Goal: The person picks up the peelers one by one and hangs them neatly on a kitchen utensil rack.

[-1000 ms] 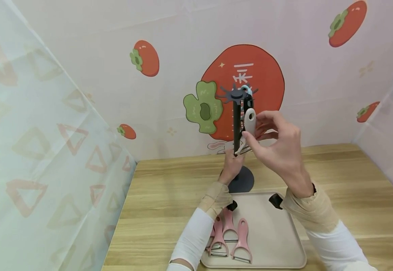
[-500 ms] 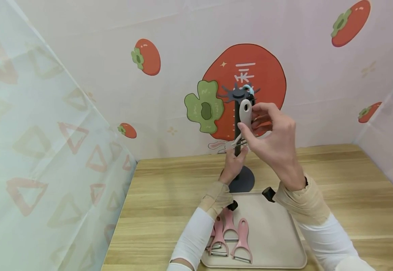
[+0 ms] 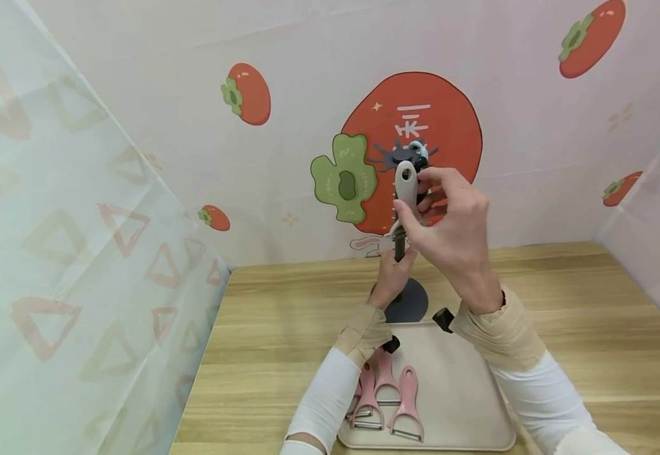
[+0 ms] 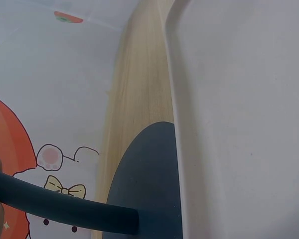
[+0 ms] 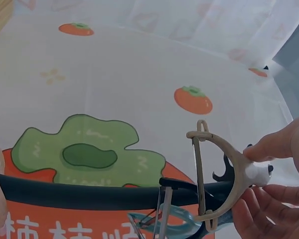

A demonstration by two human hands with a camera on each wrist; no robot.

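My right hand (image 3: 457,230) pinches the handle of a cream-white Y-shaped peeler (image 3: 406,188) between thumb and fingers, hole end up and blade end down. The peeler is in front of the post of a dark hook stand (image 3: 399,156), close below its spoked top; whether they touch I cannot tell. My left hand (image 3: 392,277) grips the post low down, above the round base (image 3: 412,303). A light-blue peeler (image 5: 177,227) and a black peeler (image 5: 182,184) hang from the stand on its right side, partly hidden by my right hand in the head view.
A beige tray (image 3: 466,392) lies in front of the stand on the wooden table (image 3: 267,354). Several pink peelers (image 3: 408,398) lie in its left part, some partly under my left forearm. A persimmon-printed cloth (image 3: 295,170) stands behind, and another cloth (image 3: 108,253) to the left.
My right hand has moved left and slightly up with the white peeler, from beside the post to in front of it. My left hand keeps its grip on the post.
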